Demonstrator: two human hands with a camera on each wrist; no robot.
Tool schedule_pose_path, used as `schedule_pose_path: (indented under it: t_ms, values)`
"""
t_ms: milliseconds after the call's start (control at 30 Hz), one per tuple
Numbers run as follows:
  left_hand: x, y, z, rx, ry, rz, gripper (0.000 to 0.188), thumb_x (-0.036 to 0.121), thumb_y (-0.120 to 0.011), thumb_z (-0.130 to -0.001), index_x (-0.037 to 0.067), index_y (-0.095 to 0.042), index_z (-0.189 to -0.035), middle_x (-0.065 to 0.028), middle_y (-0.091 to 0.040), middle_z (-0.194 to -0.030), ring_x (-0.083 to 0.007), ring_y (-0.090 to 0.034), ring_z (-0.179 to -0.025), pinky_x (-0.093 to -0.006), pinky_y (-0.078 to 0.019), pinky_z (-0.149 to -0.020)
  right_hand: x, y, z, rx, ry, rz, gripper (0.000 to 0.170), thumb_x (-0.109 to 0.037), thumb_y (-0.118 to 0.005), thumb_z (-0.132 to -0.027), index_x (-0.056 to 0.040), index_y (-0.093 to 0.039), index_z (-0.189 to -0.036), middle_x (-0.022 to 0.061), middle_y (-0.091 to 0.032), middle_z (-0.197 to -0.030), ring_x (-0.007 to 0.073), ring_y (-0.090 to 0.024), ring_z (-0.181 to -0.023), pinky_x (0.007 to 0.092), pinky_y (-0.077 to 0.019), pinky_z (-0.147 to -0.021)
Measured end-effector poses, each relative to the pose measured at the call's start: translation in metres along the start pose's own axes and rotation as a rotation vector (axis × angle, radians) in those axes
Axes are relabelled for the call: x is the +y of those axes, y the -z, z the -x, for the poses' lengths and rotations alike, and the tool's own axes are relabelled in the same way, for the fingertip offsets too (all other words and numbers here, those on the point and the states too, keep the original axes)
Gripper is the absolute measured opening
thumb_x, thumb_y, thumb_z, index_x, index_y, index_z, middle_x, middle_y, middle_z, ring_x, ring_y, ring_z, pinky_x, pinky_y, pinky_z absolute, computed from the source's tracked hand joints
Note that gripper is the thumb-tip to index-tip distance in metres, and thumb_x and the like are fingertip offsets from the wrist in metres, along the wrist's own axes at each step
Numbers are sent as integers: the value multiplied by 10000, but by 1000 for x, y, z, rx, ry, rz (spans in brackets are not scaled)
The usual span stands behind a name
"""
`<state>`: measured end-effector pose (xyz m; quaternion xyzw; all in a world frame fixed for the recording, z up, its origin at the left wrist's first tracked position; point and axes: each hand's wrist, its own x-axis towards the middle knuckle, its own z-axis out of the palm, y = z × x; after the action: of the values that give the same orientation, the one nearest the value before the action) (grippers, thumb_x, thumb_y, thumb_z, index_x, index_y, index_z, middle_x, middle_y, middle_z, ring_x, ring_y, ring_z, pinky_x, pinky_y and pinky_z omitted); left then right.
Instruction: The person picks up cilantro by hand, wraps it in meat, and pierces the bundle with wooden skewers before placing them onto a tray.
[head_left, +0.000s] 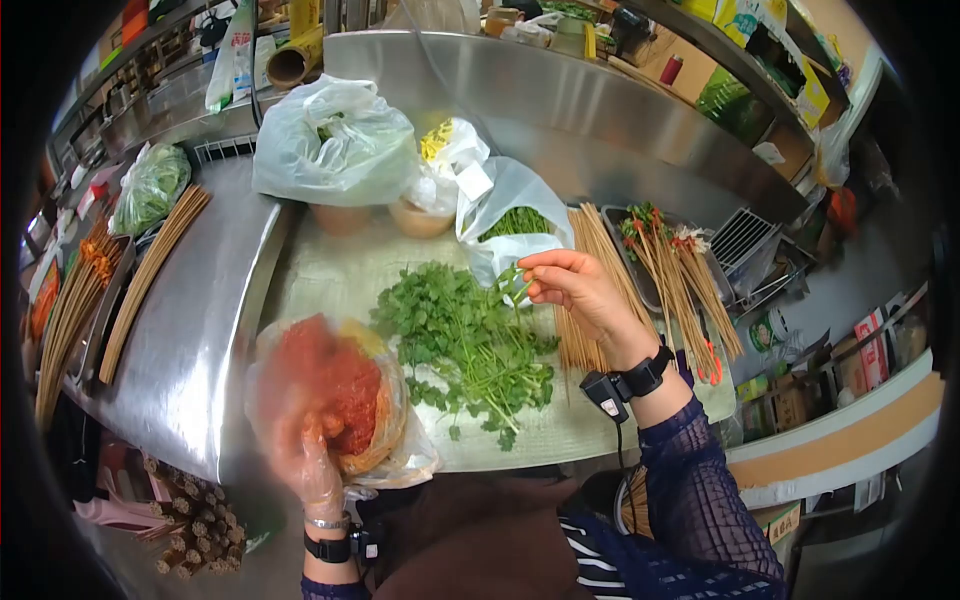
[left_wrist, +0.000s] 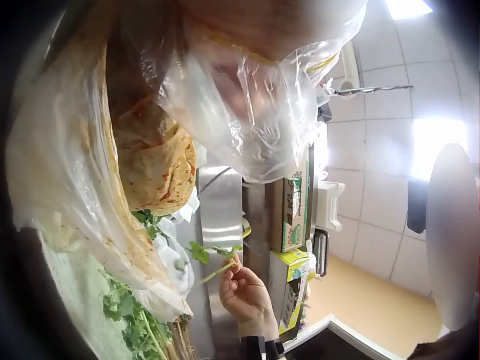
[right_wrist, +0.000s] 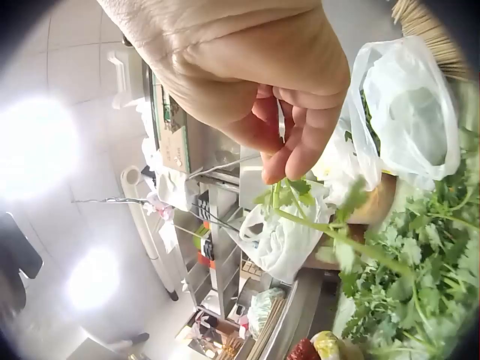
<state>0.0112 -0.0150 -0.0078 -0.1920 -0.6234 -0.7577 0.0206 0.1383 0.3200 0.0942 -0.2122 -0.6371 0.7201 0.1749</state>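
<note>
My right hand [head_left: 575, 285] is raised above the far right of a leafy cilantro pile [head_left: 450, 330]. Its thumb and fingertips pinch a cilantro sprig [right_wrist: 337, 236] by the stem. My left hand [head_left: 312, 455] wears a clear plastic glove and is at the near left side of a plastic bag [head_left: 412, 455]. Inside the bag lies a red, sauce-coated mass [head_left: 360, 400], blurred where the hand meets it. A tan, red-flecked sheet [left_wrist: 157, 165] curves beside the glove in the left wrist view. I cannot tell whether the left fingers grip anything.
Bamboo skewers [head_left: 590, 340] lie right of the cilantro, and a tray [head_left: 650, 265] of loaded skewers stands behind them. At the back are a full white bag [head_left: 335, 150] and an open bag of greens [head_left: 515, 195]. More skewers [head_left: 150, 285] lie on the left steel counter [head_left: 190, 320].
</note>
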Motion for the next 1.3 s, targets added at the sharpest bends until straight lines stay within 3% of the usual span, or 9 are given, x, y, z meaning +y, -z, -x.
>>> schedule_pose_path:
  t_ms: [233, 300, 433, 500, 633, 667, 767, 1033, 1300]
  values:
    - [13, -10, -2, -71, 12, 27, 282, -25, -598, -840, -40, -595, -1121, -142, -567, -1210, -164, -573, -983, -270, -512, -768, -1, -16, 18, -93, 58, 270, 125, -95, -666, -843, -4, -640, -924, 33, -650, -786, 92, -631, -671, 203, -505, -630]
    - [25, -13, -8, -268, -264, -395, 319, -55, -599, -805, -42, -593, -1125, -148, -556, -1226, -162, -573, -964, -264, -517, -754, -10, -29, 25, -148, 49, 267, 95, -72, -666, -838, -4, -632, -895, 32, -646, -778, 90, -627, -645, 199, -501, -599]
    - [63, -63, -8, -507, -71, -80, 486, -71, -647, -719, -9, -577, -1195, -50, -528, -882, -100, -552, -782, -228, -513, -650, -19, -60, 38, -295, 65, 269, 71, -58, -659, -841, -4, -626, -873, 32, -639, -765, 87, -623, -623, 196, -491, -570]
    - [70, -73, -7, -655, -14, -183, 470, -60, -656, -714, -1, -593, -1176, -46, -566, -911, -84, -537, -691, -212, -492, -597, -17, -75, 43, -341, 84, 243, 65, -53, -659, -837, -5, -617, -848, 30, -631, -739, 86, -619, -612, 190, -476, -548]
    - [67, -80, -4, -689, -259, -431, 284, -30, -632, -747, 4, -634, -1029, -39, -634, -822, -75, -563, -644, -211, -457, -560, -13, -93, 52, -357, 104, 229, 92, -61, -665, -830, 1, -603, -803, 22, -612, -695, 74, -592, -575, 193, -453, -521]
    - [66, -80, -2, -660, -226, -407, 194, -20, -599, -791, -14, -629, -982, -42, -635, -773, -96, -583, -653, -219, -474, -585, -11, -93, 53, -338, 116, 240, 94, -63, -667, -829, 0, -605, -798, 19, -612, -695, 73, -587, -570, 193, -447, -517]
    - [58, -72, 10, -475, 422, 219, 200, -11, -611, -835, -39, -618, -1033, -67, -643, -842, -114, -620, -716, -247, -510, -601, 1, -95, 56, -298, 88, 202, 97, -72, -676, -824, -7, -613, -791, 9, -609, -695, 63, -565, -567, 194, -433, -518]
    - [56, -60, 6, -289, 468, 266, 67, -2, -647, -836, -23, -610, -888, -49, -630, -800, -103, -596, -637, -224, -502, -586, 7, -91, 49, -186, 381, 322, 138, -125, -699, -807, -19, -650, -880, -9, -545, -731, 40, -489, -613, 203, -404, -552]
    - [69, -61, 12, -259, 424, 231, 64, 2, -648, -832, -11, -596, -867, -47, -617, -761, -105, -580, -608, -220, -483, -562, 20, -103, 65, -305, 829, 830, 329, -52, -711, -695, -32, -603, -1005, 88, -519, -919, 231, -567, -702, 328, -484, -626]
